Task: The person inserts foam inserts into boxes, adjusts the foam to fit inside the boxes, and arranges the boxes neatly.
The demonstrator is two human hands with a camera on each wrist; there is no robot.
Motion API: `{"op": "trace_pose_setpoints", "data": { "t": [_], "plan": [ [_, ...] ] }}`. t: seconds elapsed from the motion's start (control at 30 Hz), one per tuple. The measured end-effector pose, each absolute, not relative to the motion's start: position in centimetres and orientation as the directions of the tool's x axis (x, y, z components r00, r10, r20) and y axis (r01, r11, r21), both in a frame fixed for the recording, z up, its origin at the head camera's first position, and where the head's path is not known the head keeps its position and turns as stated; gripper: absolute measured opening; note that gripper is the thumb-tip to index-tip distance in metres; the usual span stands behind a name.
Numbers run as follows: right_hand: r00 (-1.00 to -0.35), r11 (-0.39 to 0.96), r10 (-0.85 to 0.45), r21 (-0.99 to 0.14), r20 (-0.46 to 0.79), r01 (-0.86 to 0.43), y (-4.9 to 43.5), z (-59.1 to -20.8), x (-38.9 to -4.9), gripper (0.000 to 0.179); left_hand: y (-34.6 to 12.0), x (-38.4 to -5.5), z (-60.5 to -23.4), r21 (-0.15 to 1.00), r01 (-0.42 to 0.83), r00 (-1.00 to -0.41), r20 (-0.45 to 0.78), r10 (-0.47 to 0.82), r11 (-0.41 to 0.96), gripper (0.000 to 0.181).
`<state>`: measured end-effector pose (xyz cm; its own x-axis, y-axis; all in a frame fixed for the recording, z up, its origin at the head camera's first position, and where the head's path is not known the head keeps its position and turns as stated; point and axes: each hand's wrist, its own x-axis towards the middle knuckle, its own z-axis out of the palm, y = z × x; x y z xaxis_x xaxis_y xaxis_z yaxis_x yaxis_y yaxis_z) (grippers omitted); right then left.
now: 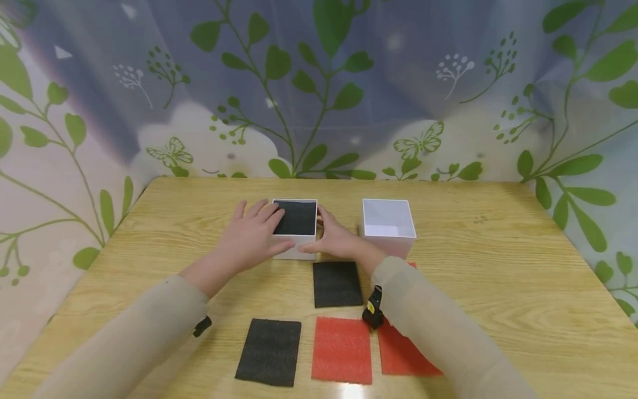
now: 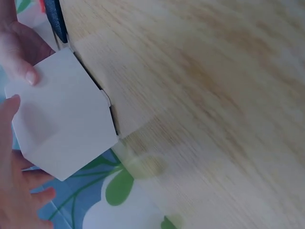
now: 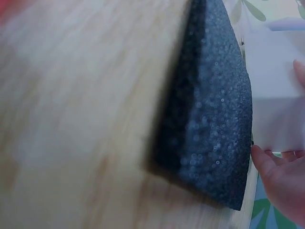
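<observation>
A white square box (image 1: 295, 247) stands near the back of the table, with a black square pad (image 1: 297, 218) filling its opening. My left hand (image 1: 252, 230) reaches over the box's left rim, fingers spread and fairly straight, fingertips over the black pad and thumb toward the front wall. With the thumb on the front wall and fingers round the right side, my right hand (image 1: 335, 237) holds the box. The left wrist view shows the box's white wall (image 2: 62, 114) between both hands. Just in front of the box lies another black pad (image 1: 338, 284), large in the right wrist view (image 3: 214, 109).
A second white box (image 1: 389, 219), its opening facing up, stands to the right. Nearer me lie a black pad (image 1: 269, 352), a red pad (image 1: 342, 350) and another red pad (image 1: 406, 354) partly under my right sleeve. More red shows by the second box's base. A patterned curtain (image 1: 319, 111) hangs behind the table.
</observation>
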<state>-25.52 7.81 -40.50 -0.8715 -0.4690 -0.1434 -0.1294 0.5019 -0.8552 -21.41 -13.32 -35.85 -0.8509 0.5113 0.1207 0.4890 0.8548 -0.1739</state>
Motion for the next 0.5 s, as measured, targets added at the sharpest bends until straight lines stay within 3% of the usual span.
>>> {"op": "trace_pose_setpoints", "data": {
  "t": [0.1, 0.33, 0.5],
  "plan": [
    [-0.867, 0.482, -0.482, -0.864, -0.127, -0.142, 7.8, -40.3, -25.4, 0.106, -13.0, -21.8, -36.1, -0.173, 0.468, -0.872, 0.070, 0.485, 0.866, 0.082],
    [-0.859, 0.461, -0.499, -0.874, -0.110, -0.156, 7.8, -40.2, -25.3, 0.103, -12.5, -22.4, -36.0, -0.170, 0.468, -0.871, 0.079, 0.485, 0.867, 0.083],
    [-0.860, 0.450, -0.497, -0.881, -0.112, -0.145, 7.8, -40.2, -25.3, 0.101, -12.2, -22.8, -35.8, -0.148, 0.458, -0.882, 0.048, 0.469, 0.877, 0.094]
  ]
}}
